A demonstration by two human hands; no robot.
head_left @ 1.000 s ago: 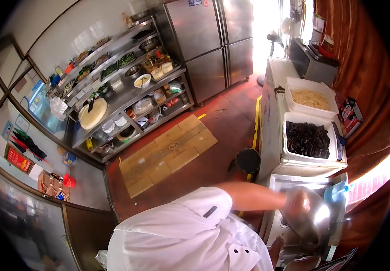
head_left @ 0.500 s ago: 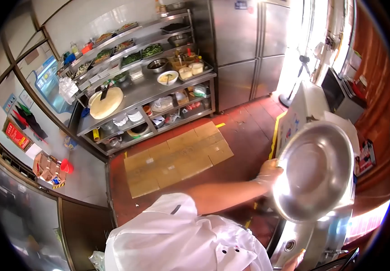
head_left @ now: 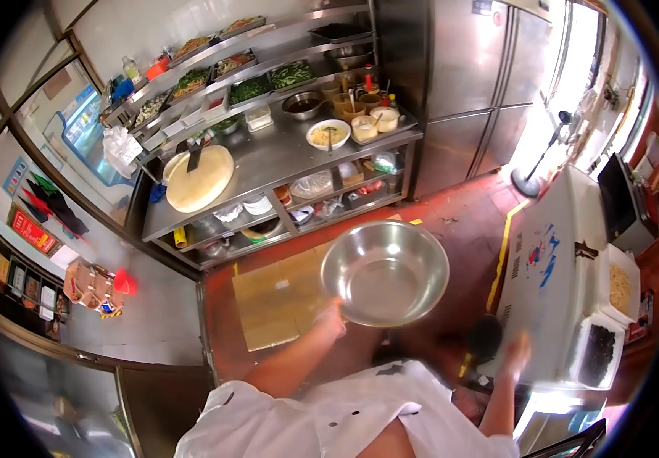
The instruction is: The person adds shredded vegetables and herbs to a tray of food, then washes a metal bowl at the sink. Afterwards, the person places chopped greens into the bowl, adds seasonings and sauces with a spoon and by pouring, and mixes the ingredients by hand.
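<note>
My left hand point(head_left: 332, 318) is closed on the near-left rim of a large, shiny metal basin point(head_left: 385, 273). The basin is tilted so its bare inside faces me, above the cardboard on the floor. Out to the right, my right hand point(head_left: 519, 356) is smeared by motion in front of a white chest cabinet point(head_left: 540, 259), its fingers unclear. Just left of that hand shows a dark round shape point(head_left: 484, 338).
Ahead stands a steel worktable point(head_left: 268, 164) with a round cutting board point(head_left: 200, 183), a white bowl point(head_left: 328, 136) and food trays above. Flattened cardboard point(head_left: 272, 305) lies on the red floor. A steel refrigerator point(head_left: 463, 84) stands behind; white tubs point(head_left: 600, 353) sit at right.
The basin in my left hand has swung from the right side to the middle, away from the sink. My view has turned right, and my right hand has risen into sight.
</note>
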